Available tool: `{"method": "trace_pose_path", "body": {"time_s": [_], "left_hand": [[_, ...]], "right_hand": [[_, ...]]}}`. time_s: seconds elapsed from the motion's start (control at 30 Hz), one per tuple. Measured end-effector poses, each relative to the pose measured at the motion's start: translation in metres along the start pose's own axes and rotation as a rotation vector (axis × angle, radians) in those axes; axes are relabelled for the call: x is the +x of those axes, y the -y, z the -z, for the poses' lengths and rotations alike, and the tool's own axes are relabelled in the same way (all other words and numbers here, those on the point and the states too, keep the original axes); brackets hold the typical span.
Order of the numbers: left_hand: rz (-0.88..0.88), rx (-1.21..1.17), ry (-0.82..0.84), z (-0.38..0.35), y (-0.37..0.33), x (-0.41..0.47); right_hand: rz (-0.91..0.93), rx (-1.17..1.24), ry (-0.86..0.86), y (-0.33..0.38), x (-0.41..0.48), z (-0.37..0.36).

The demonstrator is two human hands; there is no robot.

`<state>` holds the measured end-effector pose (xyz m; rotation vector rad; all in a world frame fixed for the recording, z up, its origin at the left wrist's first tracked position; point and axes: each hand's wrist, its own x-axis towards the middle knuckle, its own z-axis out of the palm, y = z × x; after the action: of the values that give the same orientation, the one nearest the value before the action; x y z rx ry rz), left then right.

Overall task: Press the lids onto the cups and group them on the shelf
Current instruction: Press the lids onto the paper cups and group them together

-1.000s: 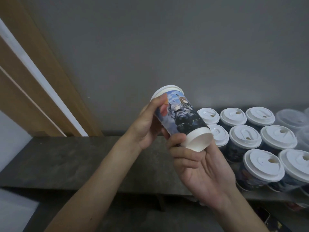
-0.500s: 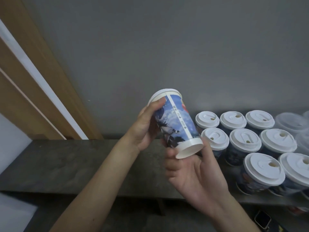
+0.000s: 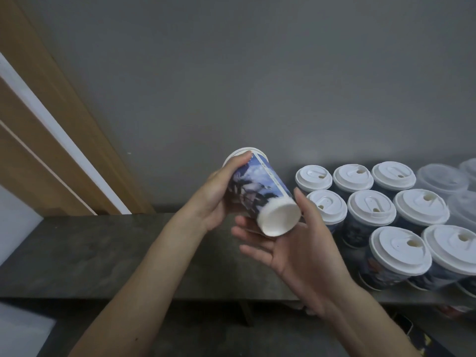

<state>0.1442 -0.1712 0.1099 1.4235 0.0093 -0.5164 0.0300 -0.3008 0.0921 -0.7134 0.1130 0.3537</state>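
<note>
A printed paper cup [image 3: 260,191] is held in the air above the dark shelf [image 3: 90,253], tilted so that its white base faces the camera and its top points away towards the grey wall [image 3: 257,73]. A white lid [image 3: 240,151] sits on the far end of the cup. The left hand [image 3: 219,199] grips the cup by its upper part, the fingers curled round the side away from the camera and the thumb laid along the near side with its tip at the lid's rim. The right hand [image 3: 298,253] lies palm up just below the cup's base, its fingers straight and spread, pointing left beneath the cup, and its thumb upright just beside the base on the right; whether the hand actually touches the cup cannot be told. On the right part of the shelf stands a tight group of lidded cups [image 3: 371,208], eight with white sip lids, set in rows against the wall, their printed sides touching or nearly touching. Further right, at the edge of the view, stand more cups with translucent lids [image 3: 441,179]. The held cup is just to the left of this group, above the shelf and apart from it. A wooden door frame [image 3: 51,112] rises at the left.
</note>
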Motion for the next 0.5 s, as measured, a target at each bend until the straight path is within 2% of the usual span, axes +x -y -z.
{"method": "trace_pose_path", "body": {"time_s": [0.1, 0.23, 0.27, 0.4, 0.5], "left_hand": [[-0.141, 0.141, -0.022, 0.006, -0.006, 0.000], [-0.145, -0.156, 0.201, 0.011, -0.007, -0.006], [-0.134, -0.181, 0.214, 0.011, -0.004, -0.006], [-0.205, -0.052, 0.102, 0.009, 0.002, -0.003], [-0.207, -0.112, 0.208, 0.009, 0.004, -0.007]], "right_hand": [[0.018, 0.023, -0.068, -0.006, 0.002, 0.002], [-0.149, 0.367, 0.114, -0.001, -0.003, 0.003], [-0.162, 0.377, 0.159, -0.002, -0.004, 0.005], [-0.080, 0.030, 0.099, -0.012, 0.001, 0.012], [-0.038, 0.066, 0.092, -0.006, -0.002, 0.008]]}}
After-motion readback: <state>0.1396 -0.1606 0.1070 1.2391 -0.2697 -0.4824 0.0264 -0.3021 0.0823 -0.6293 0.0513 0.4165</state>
